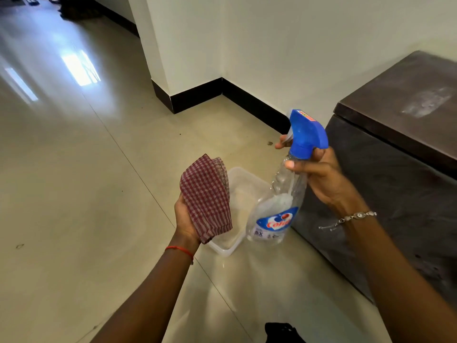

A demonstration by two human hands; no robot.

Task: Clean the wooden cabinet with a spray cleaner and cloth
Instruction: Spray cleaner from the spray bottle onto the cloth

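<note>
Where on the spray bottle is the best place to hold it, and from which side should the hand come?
Grip the bottle at its narrow neck, just under the blue head, coming from the side opposite the trigger. The neck is the slimmest part, the body widens below, and from there a forefinger reaches the trigger. The right hand holds it this way.

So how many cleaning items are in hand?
2: the checked cloth in the left hand, the spray bottle in the right hand. Any others would be out of frame.

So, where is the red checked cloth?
Head view: the red checked cloth is held in the left hand, by the clear plastic tub, left of the blue-topped spray bottle.
</note>
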